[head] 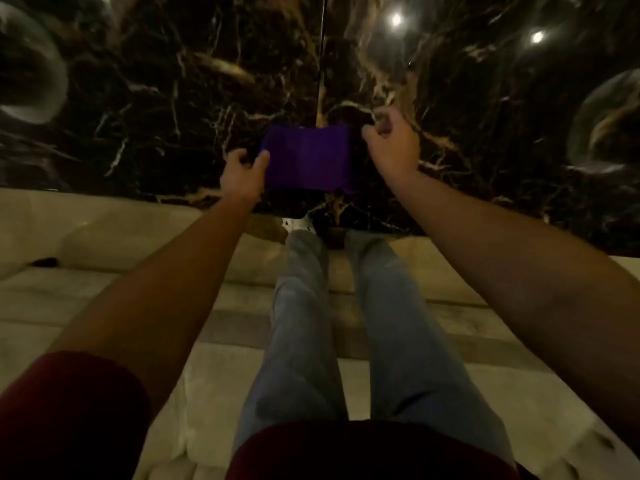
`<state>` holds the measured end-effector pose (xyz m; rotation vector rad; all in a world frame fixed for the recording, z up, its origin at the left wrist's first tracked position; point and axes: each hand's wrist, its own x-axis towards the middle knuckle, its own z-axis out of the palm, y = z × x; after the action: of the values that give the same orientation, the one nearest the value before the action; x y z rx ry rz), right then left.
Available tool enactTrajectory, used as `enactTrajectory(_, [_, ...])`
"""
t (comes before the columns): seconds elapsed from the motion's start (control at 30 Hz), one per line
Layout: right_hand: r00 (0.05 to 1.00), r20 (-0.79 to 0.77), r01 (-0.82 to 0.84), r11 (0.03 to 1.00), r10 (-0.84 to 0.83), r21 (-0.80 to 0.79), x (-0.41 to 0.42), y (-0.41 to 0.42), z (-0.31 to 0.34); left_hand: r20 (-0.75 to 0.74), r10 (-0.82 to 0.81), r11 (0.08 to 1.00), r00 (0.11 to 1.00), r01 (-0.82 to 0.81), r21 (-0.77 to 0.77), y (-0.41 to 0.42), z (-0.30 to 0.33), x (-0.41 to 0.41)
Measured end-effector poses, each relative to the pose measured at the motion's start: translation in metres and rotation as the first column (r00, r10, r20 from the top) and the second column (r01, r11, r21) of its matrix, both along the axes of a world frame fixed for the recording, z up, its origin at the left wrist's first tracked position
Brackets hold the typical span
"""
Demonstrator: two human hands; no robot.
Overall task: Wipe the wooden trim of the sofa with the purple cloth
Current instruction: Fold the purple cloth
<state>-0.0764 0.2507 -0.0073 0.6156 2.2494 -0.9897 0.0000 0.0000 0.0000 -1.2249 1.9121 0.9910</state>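
The purple cloth (308, 157) hangs as a flat rectangle in the air ahead of me, stretched between both hands. My left hand (242, 171) grips its lower left edge. My right hand (389, 140) pinches its upper right corner. Both arms reach forward over a cream sofa (104, 230) that I look down on. No wooden trim can be made out in this dim view.
A dark glossy marble floor (207, 81) with pale veins and bright light reflections fills the upper half. My legs in blue jeans (391, 323) run down the middle. Pale cushions (485, 393) spread to both sides.
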Motion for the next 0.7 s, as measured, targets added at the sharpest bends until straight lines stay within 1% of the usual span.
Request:
enactTrajectory(0.03, [0.998, -0.042, -0.051, 0.999, 0.05, -0.01, -0.001, -0.009, -0.001, 0.013, 0.057, 0.998, 0.998, -0.057, 0.021, 0.0, -0.005, 0.006])
enactTrajectory(0.1, [0.969, -0.11, -0.22, 0.975, 0.221, 0.026, 0.001, -0.021, -0.001, 0.054, 0.184, 0.98, 0.981, -0.187, 0.069, 0.005, -0.004, 0.02])
enactTrajectory(0.13, [0.939, -0.13, -0.315, 0.948, 0.318, 0.038, 0.003, -0.03, -0.002, 0.08, 0.283, 0.951, 0.956, -0.29, 0.107, 0.008, -0.003, 0.029])
enactTrajectory(0.17, [0.898, -0.147, -0.406, 0.91, 0.414, 0.083, 0.005, -0.037, -0.006, 0.081, 0.375, 0.913, 0.923, -0.383, 0.138, 0.011, -0.005, 0.035])
enactTrajectory(0.2, [0.856, -0.163, -0.471, 0.87, 0.49, 0.142, 0.004, -0.039, -0.006, 0.074, 0.431, 0.882, 0.899, -0.437, 0.176, 0.016, -0.002, 0.034])
enactTrajectory(0.27, [0.758, -0.156, -0.593, 0.769, 0.633, 0.237, 0.007, -0.05, -0.014, 0.088, 0.536, 0.803, 0.84, -0.539, 0.252, 0.021, -0.006, 0.035])
enactTrajectory(0.33, [0.655, -0.117, -0.695, 0.656, 0.746, 0.295, 0.01, -0.061, -0.017, 0.106, 0.578, 0.758, 0.809, -0.581, 0.298, 0.029, -0.006, 0.03])
enactTrajectory(0.43, [0.475, -0.042, -0.822, 0.46, 0.879, 0.337, 0.02, -0.073, -0.022, 0.072, 0.621, 0.735, 0.78, -0.612, 0.293, 0.037, -0.008, 0.02])
enactTrajectory(0.47, [0.427, -0.025, -0.841, 0.407, 0.904, 0.356, 0.025, -0.076, -0.026, 0.067, 0.642, 0.718, 0.764, -0.63, 0.295, 0.038, -0.011, 0.017])
enactTrajectory(0.5, [0.423, -0.009, -0.838, 0.395, 0.906, 0.377, 0.028, -0.078, -0.025, 0.055, 0.645, 0.713, 0.762, -0.626, 0.314, 0.039, -0.01, 0.012])
enactTrajectory(0.53, [0.421, 0.007, -0.839, 0.387, 0.907, 0.382, 0.031, -0.083, -0.027, 0.058, 0.677, 0.678, 0.733, -0.653, 0.339, 0.038, -0.014, 0.013])
enactTrajectory(0.57, [0.463, 0.037, -0.836, 0.422, 0.886, 0.352, 0.031, -0.089, -0.027, 0.065, 0.709, 0.637, 0.702, -0.677, 0.368, 0.039, -0.016, 0.014])
enactTrajectory(0.6, [0.548, 0.07, -0.807, 0.506, 0.833, 0.305, 0.028, -0.092, -0.026, 0.072, 0.718, 0.616, 0.692, -0.68, 0.397, 0.041, -0.016, 0.012])
enactTrajectory(0.63, [0.59, 0.103, -0.797, 0.556, 0.801, 0.238, 0.024, -0.099, -0.026, 0.076, 0.742, 0.587, 0.666, -0.701, 0.405, 0.04, -0.019, 0.015])
enactTrajectory(0.67, [0.598, 0.125, -0.8, 0.578, 0.792, 0.162, 0.019, -0.103, -0.027, 0.083, 0.775, 0.543, 0.626, -0.728, 0.418, 0.04, -0.02, 0.017])
enactTrajectory(0.7, [0.602, 0.137, -0.799, 0.592, 0.787, 0.109, 0.013, -0.103, -0.027, 0.093, 0.777, 0.534, 0.622, -0.731, 0.426, 0.042, -0.02, 0.016])
